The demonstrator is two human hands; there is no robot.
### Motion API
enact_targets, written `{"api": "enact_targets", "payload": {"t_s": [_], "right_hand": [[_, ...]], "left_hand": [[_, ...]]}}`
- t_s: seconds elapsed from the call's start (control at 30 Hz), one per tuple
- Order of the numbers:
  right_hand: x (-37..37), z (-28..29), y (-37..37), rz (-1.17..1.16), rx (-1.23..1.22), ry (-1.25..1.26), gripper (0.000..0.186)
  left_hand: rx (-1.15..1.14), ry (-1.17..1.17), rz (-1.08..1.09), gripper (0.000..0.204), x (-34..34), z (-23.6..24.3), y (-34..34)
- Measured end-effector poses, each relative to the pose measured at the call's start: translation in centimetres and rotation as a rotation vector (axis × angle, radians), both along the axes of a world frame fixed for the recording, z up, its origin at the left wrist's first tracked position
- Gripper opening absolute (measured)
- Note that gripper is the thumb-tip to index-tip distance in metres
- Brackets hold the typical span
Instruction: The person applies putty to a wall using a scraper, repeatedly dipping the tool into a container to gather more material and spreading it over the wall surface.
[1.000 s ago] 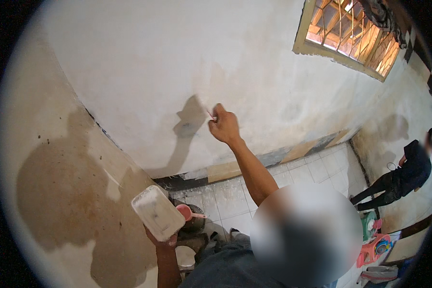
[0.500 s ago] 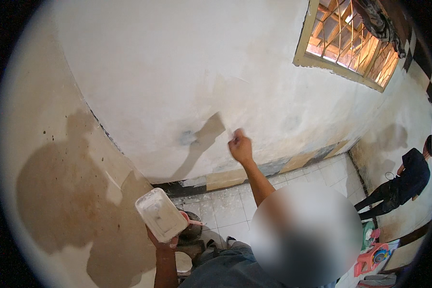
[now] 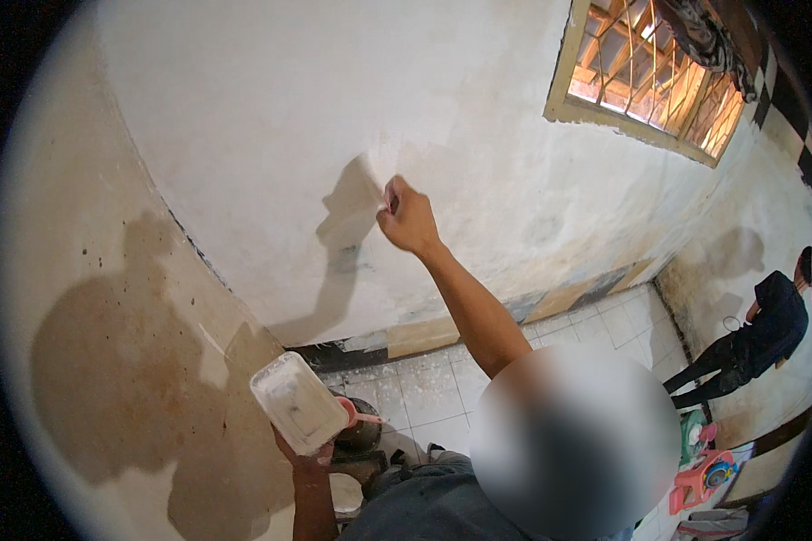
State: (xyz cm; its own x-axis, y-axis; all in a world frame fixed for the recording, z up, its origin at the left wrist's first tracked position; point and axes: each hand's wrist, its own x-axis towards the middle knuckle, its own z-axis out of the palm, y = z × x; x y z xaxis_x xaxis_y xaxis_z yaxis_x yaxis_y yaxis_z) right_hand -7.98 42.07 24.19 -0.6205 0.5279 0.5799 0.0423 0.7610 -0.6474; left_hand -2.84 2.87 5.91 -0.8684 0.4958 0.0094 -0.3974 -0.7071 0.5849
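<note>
My right hand [image 3: 408, 216] is raised against the white wall [image 3: 244, 117], its fingers closed around a putty knife that shows barely, almost edge-on. The hand's dark shadow falls on the wall just to its left. At lower left, my left hand [image 3: 312, 453] grips a white rectangular plastic tub [image 3: 299, 403] from below. Whitish smears cover the tub's upper face, which is tilted toward me. A blurred round patch hides my right upper arm.
A barred window [image 3: 654, 77] is at upper right. Near the right wall stands a person [image 3: 753, 334] in dark clothes. A dark round container [image 3: 361, 426] and a pinkish-red handled item [image 3: 352, 412] are beside the tub. White floor tiles [image 3: 433, 392] bear specks. Pink plastic furniture [image 3: 697, 482] stands at lower right.
My right hand has moved up and to the left along the wall, its shadow shifting with it. The tub in my left hand has barely moved.
</note>
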Motion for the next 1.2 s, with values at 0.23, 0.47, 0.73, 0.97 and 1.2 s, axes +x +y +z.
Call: {"api": "enact_targets", "payload": {"t_s": [0.23,0.47,0.73,0.97,1.2], "right_hand": [[1.2,-0.2,5.0,-0.281,0.476,-0.003,0.009],[4.8,-11.4,3.5,0.14,0.524,-0.497,0.017],[3.4,-0.9,8.5,-0.123,-0.543,0.813,0.014],[-1.9,1.4,1.1,-0.05,0.321,-0.056,0.032],[1.0,3.6,3.4,-0.183,0.588,0.193,0.016]], "left_hand": [[-0.006,0.029,0.007,0.068,-0.2,0.2,0.0],[-0.023,0.159,0.018,0.069,0.3,1.1,0.9],[0.056,-0.003,-0.063,0.063,0.2,2.5,1.7],[0.049,-0.048,0.013,0.058,-0.4,0.2,1.3],[0.095,-0.137,-0.034,0.059,-1.4,-1.4,0.7]]}}
